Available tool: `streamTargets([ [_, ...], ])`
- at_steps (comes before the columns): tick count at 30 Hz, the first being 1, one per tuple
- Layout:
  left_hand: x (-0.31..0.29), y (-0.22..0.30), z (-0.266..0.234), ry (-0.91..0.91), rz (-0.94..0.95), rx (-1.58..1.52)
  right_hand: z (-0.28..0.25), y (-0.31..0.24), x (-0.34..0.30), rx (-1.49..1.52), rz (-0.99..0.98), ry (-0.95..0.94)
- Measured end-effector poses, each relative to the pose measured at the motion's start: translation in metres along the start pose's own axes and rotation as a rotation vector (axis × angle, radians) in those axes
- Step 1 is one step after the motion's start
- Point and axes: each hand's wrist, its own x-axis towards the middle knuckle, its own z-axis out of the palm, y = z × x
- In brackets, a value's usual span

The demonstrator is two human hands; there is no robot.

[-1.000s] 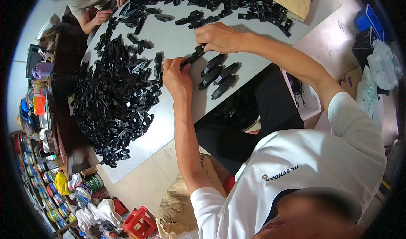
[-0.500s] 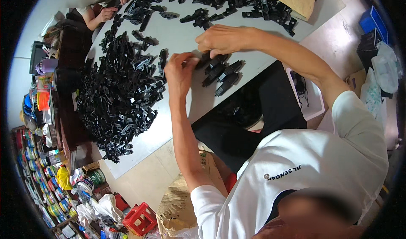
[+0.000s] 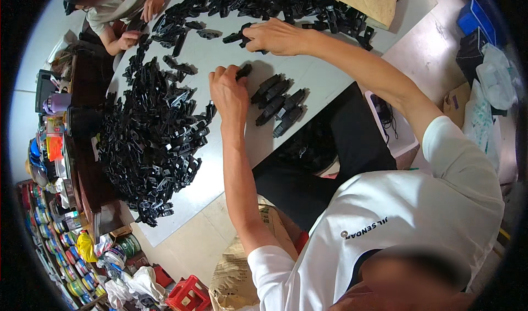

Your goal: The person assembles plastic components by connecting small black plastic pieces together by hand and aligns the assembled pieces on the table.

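My left hand [image 3: 229, 91] is closed round a small black plastic part [image 3: 243, 71], whose end sticks out past the fingers above the white table. Farther off, my right hand [image 3: 278, 37] pinches at a black plastic part [image 3: 234, 37] among a few loose ones; the fingertips are partly hidden. Between my hands and my lap, several similar black parts [image 3: 279, 105] lie side by side in a small slanting group. To the left of my left hand spreads a large heap of black parts [image 3: 151, 140].
More black parts [image 3: 258, 0] cover the far side of the white table [image 3: 209, 52], partly under a brown paper sack [image 3: 379, 0]. Another person's hand [image 3: 153, 6] rests at the far left. A red plastic crate [image 3: 188, 295] and a paper sack [image 3: 234, 275] stand below the table.
My right hand has moved away from my left hand to the loose parts farther off. My left hand has turned slightly, showing the part in it. The whole view has shifted a little.
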Motion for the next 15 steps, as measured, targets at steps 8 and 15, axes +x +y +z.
streamTargets([
  [8,0.004,0.022,-0.022,0.120,-0.152,-0.501,-0.025,-0.022,0.001,0.787,0.077,-0.035],
  [15,0.011,0.009,-0.011,0.153,-0.483,-0.997,-0.014,-0.046,0.006,0.447,0.122,0.109],
])
